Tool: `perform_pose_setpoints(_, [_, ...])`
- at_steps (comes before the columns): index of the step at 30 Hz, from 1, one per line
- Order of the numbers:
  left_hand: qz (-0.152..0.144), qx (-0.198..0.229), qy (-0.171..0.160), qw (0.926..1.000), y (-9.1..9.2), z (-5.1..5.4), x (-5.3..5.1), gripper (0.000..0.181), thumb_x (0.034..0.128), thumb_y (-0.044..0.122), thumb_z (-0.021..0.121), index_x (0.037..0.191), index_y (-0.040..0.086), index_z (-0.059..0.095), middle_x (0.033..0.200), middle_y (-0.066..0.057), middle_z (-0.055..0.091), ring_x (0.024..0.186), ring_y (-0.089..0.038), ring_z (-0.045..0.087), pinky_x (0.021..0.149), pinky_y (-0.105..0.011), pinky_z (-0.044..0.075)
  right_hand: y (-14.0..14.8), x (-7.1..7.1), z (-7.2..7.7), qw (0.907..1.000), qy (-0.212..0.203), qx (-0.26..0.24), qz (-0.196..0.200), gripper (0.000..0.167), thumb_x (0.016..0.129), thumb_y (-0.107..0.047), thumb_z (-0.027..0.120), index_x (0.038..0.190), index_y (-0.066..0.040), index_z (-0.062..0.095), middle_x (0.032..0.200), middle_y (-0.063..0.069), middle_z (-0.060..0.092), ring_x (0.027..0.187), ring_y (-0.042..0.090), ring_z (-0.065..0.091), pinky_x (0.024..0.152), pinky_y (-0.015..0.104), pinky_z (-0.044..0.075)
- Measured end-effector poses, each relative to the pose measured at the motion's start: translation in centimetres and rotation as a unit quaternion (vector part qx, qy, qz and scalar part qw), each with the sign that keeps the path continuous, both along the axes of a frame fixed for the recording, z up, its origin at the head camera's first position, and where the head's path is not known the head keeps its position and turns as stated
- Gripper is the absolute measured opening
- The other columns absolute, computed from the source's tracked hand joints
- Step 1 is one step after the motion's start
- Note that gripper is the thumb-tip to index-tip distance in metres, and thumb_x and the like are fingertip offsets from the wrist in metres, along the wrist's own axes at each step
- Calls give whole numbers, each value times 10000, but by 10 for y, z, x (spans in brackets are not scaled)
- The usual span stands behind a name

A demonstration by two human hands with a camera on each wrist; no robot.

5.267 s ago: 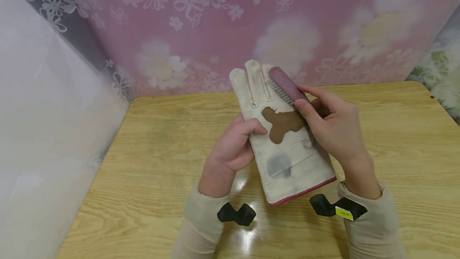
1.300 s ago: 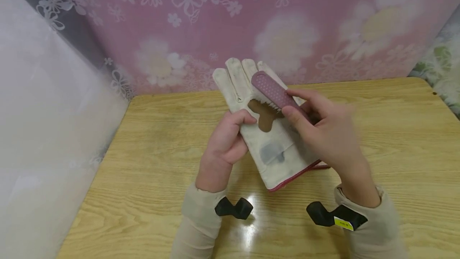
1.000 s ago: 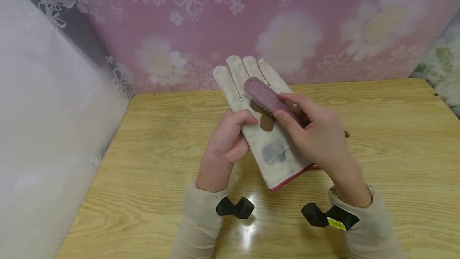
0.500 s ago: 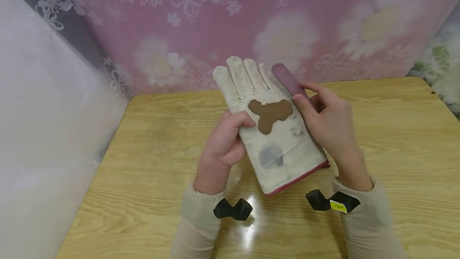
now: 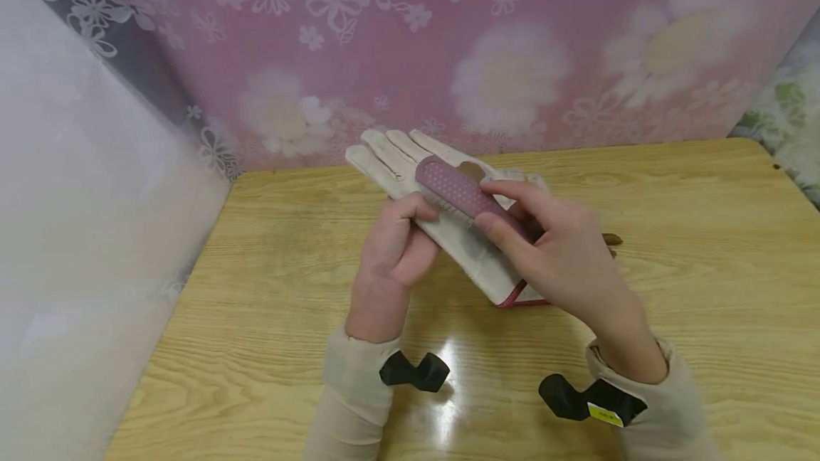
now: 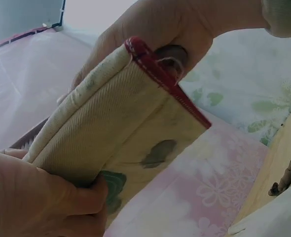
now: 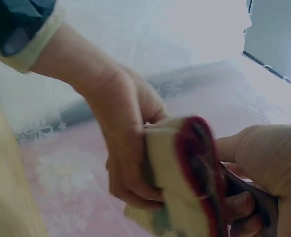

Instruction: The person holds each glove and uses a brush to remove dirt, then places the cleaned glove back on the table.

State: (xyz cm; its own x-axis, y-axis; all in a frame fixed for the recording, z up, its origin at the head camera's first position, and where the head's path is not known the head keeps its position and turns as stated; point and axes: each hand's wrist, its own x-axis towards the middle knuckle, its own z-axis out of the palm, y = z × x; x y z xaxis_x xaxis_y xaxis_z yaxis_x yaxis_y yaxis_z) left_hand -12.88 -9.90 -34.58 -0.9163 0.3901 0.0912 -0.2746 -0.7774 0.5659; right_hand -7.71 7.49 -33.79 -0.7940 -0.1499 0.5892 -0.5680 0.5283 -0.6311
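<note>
My left hand grips a cream fabric work glove by its left edge, thumb on top. The glove is raised above the table and tilted. My right hand pinches a purple dotted brush, its bristles down against the glove. A brown patch shows partly past the brush; the rest is hidden. In the left wrist view, the red-trimmed cuff and dark stains on the glove's underside appear. The right wrist view shows the brush handle in my right hand beside the cuff.
Brown twig-like pieces lie on the wooden table, partly hidden behind my right hand. A pink flowered sheet hangs along the back edge, and a pale sheet slopes at the left. Black mounts sit on both wrists.
Since half a second ago, the brush has come from the glove's right edge left and down over its palm. The glove has turned and tipped, and its brown patch is mostly covered.
</note>
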Motion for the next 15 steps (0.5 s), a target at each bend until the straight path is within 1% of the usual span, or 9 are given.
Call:
perform_pose_setpoints(3, [186,62,72,9998,-2,3,1,1110,569,-198,209,1586,214,42,1626,-11,165,1483,-186,152,1224,-414,89,-4,-2,-3,9997,45,230,-114,386,841,-48,768,1216,-88,689,721,-10,634,572,65,517,502,156,386])
perform_pose_setpoints(4, [203,42,109,9997,-2,3,2,1119,554,-200,203,1584,209,54,1628,-17,164,1482,-193,156,1223,-423,90,-4,-3,-5,9994,73,270,-187,381,841,-54,769,1212,-87,692,715,-7,631,569,68,511,502,155,380])
perform_pose_setpoints(7, [161,-143,212,9995,-2,6,5,1143,519,-206,194,1580,205,86,1611,-7,207,1478,-211,180,1218,-447,106,-1,-10,-10,9985,274,293,-385,387,828,-34,775,1205,-55,690,721,32,646,571,86,539,517,149,390])
perform_pose_setpoints(10, [97,-343,244,9991,0,7,8,1103,504,-199,200,1551,149,160,1528,8,310,1440,-198,239,1209,-435,142,2,-16,-14,9971,457,243,-564,394,824,-11,768,1209,-18,681,720,64,657,561,96,560,523,134,402])
perform_pose_setpoints(13, [44,-510,290,9983,2,8,11,1042,505,-186,215,1511,86,226,1423,14,389,1373,-173,316,1192,-407,192,5,-20,-17,9959,431,157,-782,385,838,-20,759,1215,-9,680,707,72,656,563,79,557,526,116,404])
perform_pose_setpoints(15, [3,-616,296,9977,3,8,12,1011,506,-178,225,1487,64,256,1385,6,409,1323,-170,356,1173,-397,227,8,-23,-17,9948,367,116,-943,369,855,-46,751,1216,-21,684,693,72,651,564,30,536,523,108,395])
